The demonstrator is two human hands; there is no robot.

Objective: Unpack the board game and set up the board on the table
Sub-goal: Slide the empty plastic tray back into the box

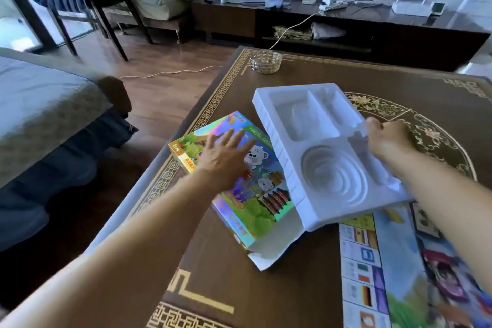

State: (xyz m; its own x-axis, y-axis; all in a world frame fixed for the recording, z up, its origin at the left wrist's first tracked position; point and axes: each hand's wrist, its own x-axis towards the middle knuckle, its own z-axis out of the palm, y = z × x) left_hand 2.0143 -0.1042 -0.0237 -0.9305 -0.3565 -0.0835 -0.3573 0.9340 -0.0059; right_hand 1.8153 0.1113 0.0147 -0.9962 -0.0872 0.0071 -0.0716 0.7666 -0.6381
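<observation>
A shiny, colourful game box [255, 194] with cartoon bears lies on the brown table [332, 77], its end flap open toward me. My left hand [226, 154] lies flat on the box lid, fingers spread. A white plastic insert tray [319, 146] with empty compartments tilts over the right side of the box. My right hand [386, 138] grips the tray's right edge. The unfolded game board [378, 269] lies flat at the near right of the table, partly under the tray and my right arm.
A glass ashtray [266, 61] stands at the table's far left corner. A sofa [48, 114] is left of the table, with wooden floor between. A dark low cabinet [346, 29] with bottles and cables runs along the far wall. A chair [106, 8] stands far left.
</observation>
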